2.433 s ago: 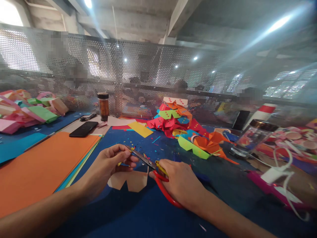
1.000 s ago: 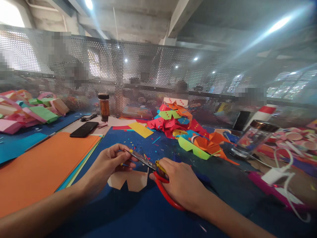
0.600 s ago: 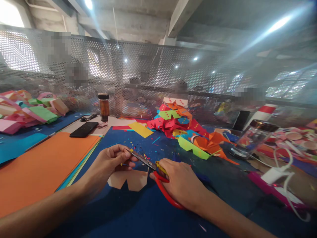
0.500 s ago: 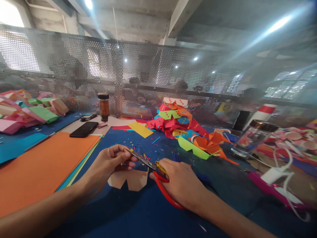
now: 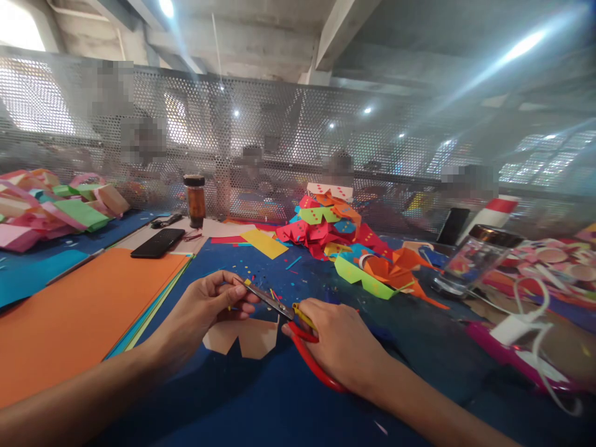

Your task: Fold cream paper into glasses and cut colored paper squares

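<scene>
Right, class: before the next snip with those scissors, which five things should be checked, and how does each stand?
1. Right hand grips the red-handled scissors by the handles: ok.
2. Left hand pinches the small yellow strip at the blade tips: ok.
3. Its fingertips clear of the blades: cannot tell; they sit very close to the tips.
4. Beige paper cut-out lies flat on the blue table below the blades, not between them: ok.
5. Black phone and orange sheet lie well to the left, away from the hands: ok.
</scene>
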A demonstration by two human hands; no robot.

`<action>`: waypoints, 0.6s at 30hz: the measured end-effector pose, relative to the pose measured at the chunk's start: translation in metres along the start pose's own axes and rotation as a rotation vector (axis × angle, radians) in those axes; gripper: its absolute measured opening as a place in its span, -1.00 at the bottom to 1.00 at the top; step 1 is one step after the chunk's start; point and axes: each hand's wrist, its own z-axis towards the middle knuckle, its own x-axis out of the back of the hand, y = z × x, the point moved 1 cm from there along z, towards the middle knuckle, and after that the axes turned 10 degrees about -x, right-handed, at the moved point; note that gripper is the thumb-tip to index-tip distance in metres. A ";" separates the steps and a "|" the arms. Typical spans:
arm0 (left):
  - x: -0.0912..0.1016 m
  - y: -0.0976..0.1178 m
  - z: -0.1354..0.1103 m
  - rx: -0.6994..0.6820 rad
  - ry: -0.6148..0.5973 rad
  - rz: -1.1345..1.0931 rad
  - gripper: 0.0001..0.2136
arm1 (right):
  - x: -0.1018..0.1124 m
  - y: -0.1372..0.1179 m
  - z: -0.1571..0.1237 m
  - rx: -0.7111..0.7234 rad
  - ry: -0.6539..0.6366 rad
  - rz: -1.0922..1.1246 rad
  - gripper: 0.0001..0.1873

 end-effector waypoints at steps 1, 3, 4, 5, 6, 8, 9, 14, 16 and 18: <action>0.000 0.000 0.000 0.002 0.003 0.000 -0.75 | 0.000 0.000 0.000 0.000 0.004 -0.003 -0.75; -0.001 0.000 0.000 0.007 0.006 -0.002 -0.75 | 0.000 0.000 0.000 0.001 0.010 -0.011 -0.76; -0.001 0.001 0.000 0.010 0.007 -0.002 -0.76 | 0.000 0.000 0.000 0.000 0.009 -0.015 -0.77; -0.001 0.001 0.000 0.013 0.008 0.000 -0.76 | 0.000 0.000 0.000 0.001 0.005 -0.018 -0.78; -0.002 0.001 0.001 0.017 0.007 0.002 -0.76 | 0.000 0.000 0.000 0.000 0.002 -0.019 -0.78; -0.002 0.002 0.001 0.020 0.007 0.008 -0.76 | 0.001 -0.001 0.001 -0.003 -0.003 -0.014 -0.78; -0.002 0.003 0.001 0.021 0.009 0.013 -0.76 | 0.002 -0.001 0.001 -0.006 -0.005 -0.002 -0.77; -0.004 0.004 -0.002 0.019 -0.015 0.052 -0.77 | 0.002 -0.001 0.004 -0.072 -0.089 0.212 -0.68; -0.007 0.003 -0.006 0.015 -0.072 0.064 -0.74 | 0.001 -0.001 0.006 -0.128 -0.153 0.383 -0.67; -0.011 -0.001 -0.010 0.017 -0.136 0.064 -0.69 | 0.002 -0.003 0.008 -0.178 -0.236 0.587 -0.70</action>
